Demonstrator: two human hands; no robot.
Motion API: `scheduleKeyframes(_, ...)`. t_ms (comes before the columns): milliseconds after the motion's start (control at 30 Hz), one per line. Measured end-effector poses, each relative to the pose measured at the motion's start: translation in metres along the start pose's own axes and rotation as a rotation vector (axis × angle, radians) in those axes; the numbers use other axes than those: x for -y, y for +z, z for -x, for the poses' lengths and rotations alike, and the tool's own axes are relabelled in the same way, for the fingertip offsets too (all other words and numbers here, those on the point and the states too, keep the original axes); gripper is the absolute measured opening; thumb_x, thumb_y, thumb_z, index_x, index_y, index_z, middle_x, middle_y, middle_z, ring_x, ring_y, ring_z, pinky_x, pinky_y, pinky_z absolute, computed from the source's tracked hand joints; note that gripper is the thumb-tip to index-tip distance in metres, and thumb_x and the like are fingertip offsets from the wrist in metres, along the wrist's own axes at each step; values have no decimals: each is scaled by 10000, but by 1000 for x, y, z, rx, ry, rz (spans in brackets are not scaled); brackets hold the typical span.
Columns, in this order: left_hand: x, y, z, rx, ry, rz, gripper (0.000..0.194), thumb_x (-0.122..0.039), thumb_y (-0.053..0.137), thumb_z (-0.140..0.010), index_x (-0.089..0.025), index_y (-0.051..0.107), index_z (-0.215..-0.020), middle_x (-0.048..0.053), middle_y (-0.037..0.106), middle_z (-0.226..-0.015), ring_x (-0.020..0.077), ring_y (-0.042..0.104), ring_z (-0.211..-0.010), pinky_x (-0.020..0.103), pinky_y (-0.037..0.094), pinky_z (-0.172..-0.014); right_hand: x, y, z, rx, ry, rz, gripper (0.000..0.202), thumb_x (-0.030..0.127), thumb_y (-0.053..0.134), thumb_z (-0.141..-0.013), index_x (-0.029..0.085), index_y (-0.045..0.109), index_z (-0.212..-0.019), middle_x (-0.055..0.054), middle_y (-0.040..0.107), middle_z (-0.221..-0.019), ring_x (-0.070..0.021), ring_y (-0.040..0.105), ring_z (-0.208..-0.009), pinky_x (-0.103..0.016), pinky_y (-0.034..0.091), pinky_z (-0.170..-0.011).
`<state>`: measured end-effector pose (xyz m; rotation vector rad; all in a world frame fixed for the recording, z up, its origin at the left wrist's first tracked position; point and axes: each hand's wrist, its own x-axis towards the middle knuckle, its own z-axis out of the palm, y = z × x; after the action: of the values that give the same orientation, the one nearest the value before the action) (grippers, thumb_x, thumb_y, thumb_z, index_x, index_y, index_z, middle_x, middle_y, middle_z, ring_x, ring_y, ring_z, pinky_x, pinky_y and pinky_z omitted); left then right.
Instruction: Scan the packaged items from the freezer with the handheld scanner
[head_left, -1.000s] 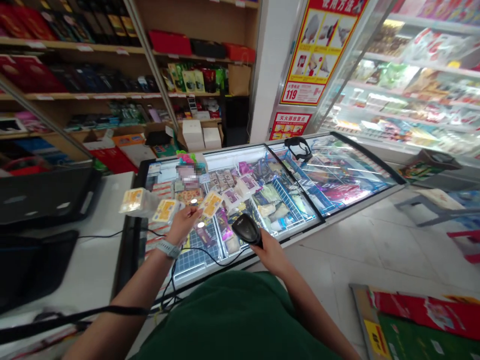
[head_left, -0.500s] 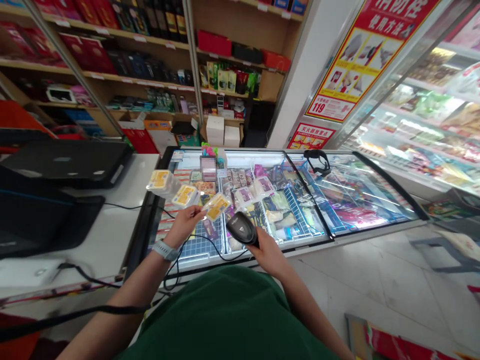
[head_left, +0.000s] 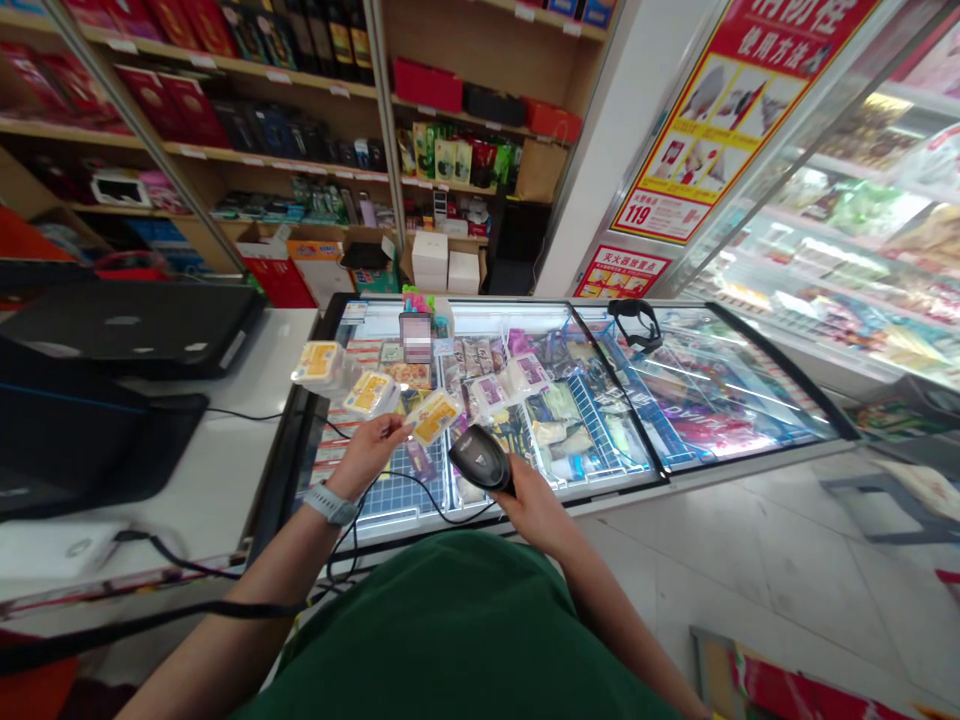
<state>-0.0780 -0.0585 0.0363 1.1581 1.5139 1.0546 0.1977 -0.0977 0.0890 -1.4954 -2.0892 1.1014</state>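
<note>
Across the glass-topped, black-framed freezer (head_left: 757, 463), the looping black cable (head_left: 450, 521) could snag and drag loose packs. The black plastic scanner (head_left: 478, 458), its handle clamped in the right hand's (head_left: 536, 505) fingers, could knock the clear, flat, yellow-labelled pack (head_left: 435, 416) above the glass; the left hand's (head_left: 364, 455) fingers pinch only its edge, so it might slip. Inside the freezer, blue wire baskets (head_left: 589, 400) hold bagged goods; the pack's contents are unclear.

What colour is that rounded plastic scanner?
The rounded plastic scanner in the right hand is black, best seen in the head view.
</note>
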Motion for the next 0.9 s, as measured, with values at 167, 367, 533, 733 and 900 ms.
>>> scheduleKeyframes(167, -2, 0, 0, 4, -11, 6, 463, -601, 703, -664, -155, 651, -780, -9, 604, -653, 131, 505, -608, 240, 374, -562, -3, 1, -2, 15, -19, -21, 249, 142, 568, -814, 179, 502, -1052, -86, 609, -1035, -231, 573, -982, -335, 421, -846)
scheduleKeyframes(367, -1, 0, -1, -24, -41, 45, 488, -609, 733, -617, -151, 665, -773, -4, 628, -662, 137, 519, -628, 246, 380, -590, -1, 1, -6, 15, 12, -36, 268, 130, 574, -811, 176, 512, -1068, -89, 613, -1053, -233, 574, -1001, -338, 419, -859)
scheduleKeyframes(533, 5, -5, -4, -73, -90, 114, 500, -595, 774, -565, -144, 690, -763, 9, 657, -666, 149, 561, -642, 261, 416, -631, 1, -2, -7, 15, 29, -51, 301, 127, 580, -817, 175, 525, -1108, -90, 609, -1074, -232, 574, -1009, -335, 418, -864)
scheduleKeyframes(733, 27, -31, -13, -271, -185, 246, 533, -604, 792, -493, -157, 650, -746, 2, 654, -674, 124, 587, -629, 262, 464, -643, -4, -2, -6, 11, 18, -38, 270, 138, 580, -822, 171, 526, -1085, -91, 608, -1060, -234, 573, -1004, -334, 420, -858)
scheduleKeyframes(900, 39, -59, -29, -433, -274, 278, 450, -514, 800, -483, -157, 615, -685, -15, 615, -590, 98, 546, -544, 235, 434, -553, -7, 0, -7, 19, 28, -11, 244, 148, 585, -819, 174, 516, -1052, -91, 611, -1042, -236, 576, -993, -338, 421, -854)
